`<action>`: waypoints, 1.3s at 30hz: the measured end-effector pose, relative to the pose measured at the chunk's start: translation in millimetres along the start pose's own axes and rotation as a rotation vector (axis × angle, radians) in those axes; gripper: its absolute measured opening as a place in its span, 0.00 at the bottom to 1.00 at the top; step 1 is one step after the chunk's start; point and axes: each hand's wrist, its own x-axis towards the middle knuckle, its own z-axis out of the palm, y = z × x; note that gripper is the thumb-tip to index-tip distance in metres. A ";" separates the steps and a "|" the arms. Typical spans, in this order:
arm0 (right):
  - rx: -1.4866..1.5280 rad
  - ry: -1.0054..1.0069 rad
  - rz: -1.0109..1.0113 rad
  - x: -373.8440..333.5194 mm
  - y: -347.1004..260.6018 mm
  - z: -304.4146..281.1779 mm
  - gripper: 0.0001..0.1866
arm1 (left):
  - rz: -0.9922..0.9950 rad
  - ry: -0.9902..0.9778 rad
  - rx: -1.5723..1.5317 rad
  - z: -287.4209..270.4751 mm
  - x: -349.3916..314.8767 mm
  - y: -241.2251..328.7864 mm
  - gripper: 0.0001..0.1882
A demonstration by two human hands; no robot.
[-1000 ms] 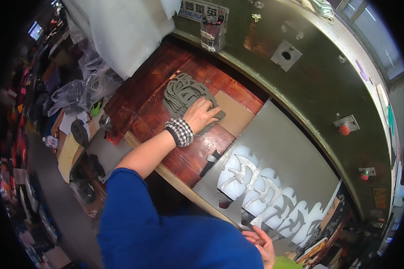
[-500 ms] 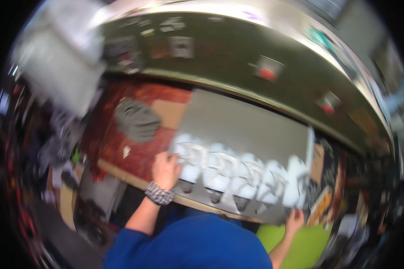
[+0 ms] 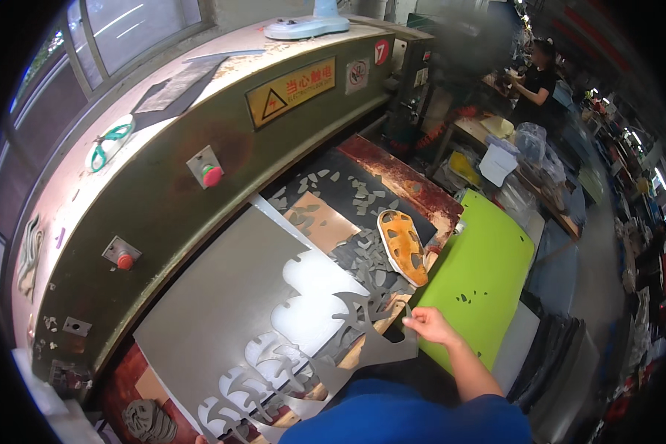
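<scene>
My right hand (image 3: 431, 325) pinches the near right corner of a grey sheet (image 3: 222, 274), thumb and fingers closed on it. Shoe-upper-shaped openings run along the sheet's near side, and shiny white (image 3: 311, 318) shows through them. Thin grey strips between the openings curl up near my right hand. Of my left hand (image 3: 200, 439) only a bit of finger appears at the lower edge, beside the sheet's left end; its grip is hidden. Beyond my right hand lies an orange shoe-shaped piece (image 3: 402, 248) with holes and a pale rim.
Small grey scraps (image 3: 366, 259) lie on a black mat and brown board (image 3: 322, 222). A stack of grey cut pieces (image 3: 149, 422) sits lower left. A green machine beam (image 3: 177, 200) with red buttons spans the back. Right is a lime-green panel (image 3: 488, 266); farther off, a person (image 3: 538, 85) stands.
My view has swung to the right. My right hand now lifts the sheet's near corner, bending the strips. My left hand has nearly left the picture at the bottom.
</scene>
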 end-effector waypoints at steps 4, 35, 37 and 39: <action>-0.476 0.489 -0.473 42.8 -4.8 -4.9 0.17 | 0.197 0.185 -0.390 4.1 56.0 23.3 0.10; 0.259 -0.640 -0.478 33.4 -141.8 337.4 0.49 | 0.361 0.934 -0.034 77.1 40.6 90.1 0.21; -0.079 -0.624 -0.640 27.5 -148.0 400.9 0.47 | 0.382 0.943 -0.069 76.6 42.0 88.6 0.21; -0.369 -0.513 -0.797 12.3 -141.7 445.1 0.47 | 0.377 0.914 -0.074 75.8 43.0 86.8 0.23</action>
